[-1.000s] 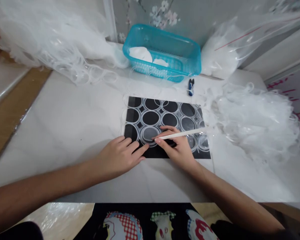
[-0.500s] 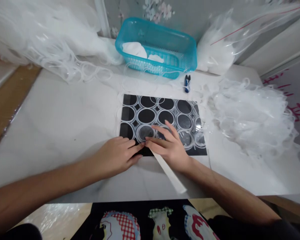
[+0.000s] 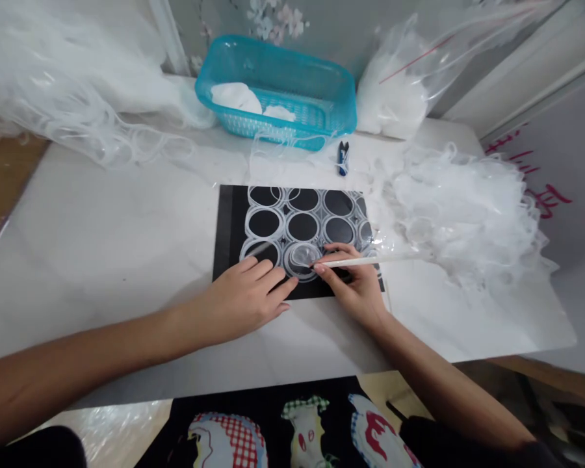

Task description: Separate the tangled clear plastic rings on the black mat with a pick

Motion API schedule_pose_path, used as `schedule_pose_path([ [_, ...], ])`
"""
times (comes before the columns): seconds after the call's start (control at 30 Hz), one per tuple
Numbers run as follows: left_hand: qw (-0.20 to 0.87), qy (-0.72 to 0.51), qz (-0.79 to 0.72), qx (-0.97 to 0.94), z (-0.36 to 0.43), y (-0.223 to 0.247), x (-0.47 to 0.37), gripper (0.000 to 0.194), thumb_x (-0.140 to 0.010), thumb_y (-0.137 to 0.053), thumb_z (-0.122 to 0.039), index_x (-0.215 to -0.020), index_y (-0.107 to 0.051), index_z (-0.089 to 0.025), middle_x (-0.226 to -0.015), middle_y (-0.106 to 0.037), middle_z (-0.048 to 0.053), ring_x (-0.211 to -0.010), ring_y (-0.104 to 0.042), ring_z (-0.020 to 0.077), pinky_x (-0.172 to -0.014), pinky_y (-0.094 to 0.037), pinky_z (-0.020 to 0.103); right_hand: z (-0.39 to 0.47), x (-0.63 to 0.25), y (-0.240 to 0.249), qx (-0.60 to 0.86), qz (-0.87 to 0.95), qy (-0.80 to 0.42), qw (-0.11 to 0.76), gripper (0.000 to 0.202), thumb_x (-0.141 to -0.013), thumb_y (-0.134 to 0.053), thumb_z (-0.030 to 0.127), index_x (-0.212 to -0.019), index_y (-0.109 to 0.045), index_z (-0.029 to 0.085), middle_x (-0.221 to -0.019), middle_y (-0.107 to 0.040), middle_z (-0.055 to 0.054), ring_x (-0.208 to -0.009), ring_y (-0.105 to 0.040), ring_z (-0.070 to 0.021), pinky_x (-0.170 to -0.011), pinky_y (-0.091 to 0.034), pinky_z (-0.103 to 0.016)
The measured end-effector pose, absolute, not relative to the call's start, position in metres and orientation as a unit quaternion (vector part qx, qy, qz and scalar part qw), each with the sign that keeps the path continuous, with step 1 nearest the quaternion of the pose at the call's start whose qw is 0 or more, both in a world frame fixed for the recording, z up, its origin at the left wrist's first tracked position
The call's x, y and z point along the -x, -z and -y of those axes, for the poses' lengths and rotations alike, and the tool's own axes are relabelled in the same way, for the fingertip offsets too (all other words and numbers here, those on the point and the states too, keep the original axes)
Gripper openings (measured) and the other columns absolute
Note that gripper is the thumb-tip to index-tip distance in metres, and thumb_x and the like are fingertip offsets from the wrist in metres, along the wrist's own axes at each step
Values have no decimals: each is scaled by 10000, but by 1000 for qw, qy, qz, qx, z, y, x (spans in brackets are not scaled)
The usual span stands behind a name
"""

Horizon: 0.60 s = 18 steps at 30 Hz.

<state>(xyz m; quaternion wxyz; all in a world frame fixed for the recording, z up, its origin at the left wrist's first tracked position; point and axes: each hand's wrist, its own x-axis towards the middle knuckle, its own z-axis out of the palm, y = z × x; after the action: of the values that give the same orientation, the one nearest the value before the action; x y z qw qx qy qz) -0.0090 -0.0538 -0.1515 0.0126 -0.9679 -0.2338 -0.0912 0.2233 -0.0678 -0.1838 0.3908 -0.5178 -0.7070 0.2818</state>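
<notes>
A black mat (image 3: 224,240) lies on the table under a clear plastic sheet with rows of white-edged rings (image 3: 264,223). My left hand (image 3: 246,296) rests palm down at the mat's front edge, fingers stretched out over the sheet, holding nothing. In my right hand (image 3: 353,286), a slim white stick (image 3: 365,260) is pinched between thumb and fingers. It points left, its dark tip at a front-row ring with a loose-looking clear disc (image 3: 304,255) inside. Whether the tip touches the disc I cannot tell. My right hand covers part of the sheet.
Behind the mat stands a blue basket (image 3: 277,58) with white pieces inside. Small blue snips (image 3: 342,159) lie nearer. To the right is a heap of clear ring scraps (image 3: 463,214), with more plastic (image 3: 92,123) at back left. A zip bag (image 3: 394,97) stands at back right.
The white stick has swung from pointing toward me to lying rightward in my right hand. The ring sheet has shifted right over the mat. My left fingers have come away from the stick's end.
</notes>
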Motion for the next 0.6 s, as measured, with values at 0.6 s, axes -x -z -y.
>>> schedule_pose_path([
  [0.6,-1,68,236,969,51,166,1,374,-975,-502,-355,-1248,-600,-120,-880,-637,80,-788,-560,223,-700,-385,354,68,-225,184,511,759,-239,326,57,-861,-675,256,-865,-732,258,-931,-754,-42,-1132,-612,-286,-994,-444,-535],
])
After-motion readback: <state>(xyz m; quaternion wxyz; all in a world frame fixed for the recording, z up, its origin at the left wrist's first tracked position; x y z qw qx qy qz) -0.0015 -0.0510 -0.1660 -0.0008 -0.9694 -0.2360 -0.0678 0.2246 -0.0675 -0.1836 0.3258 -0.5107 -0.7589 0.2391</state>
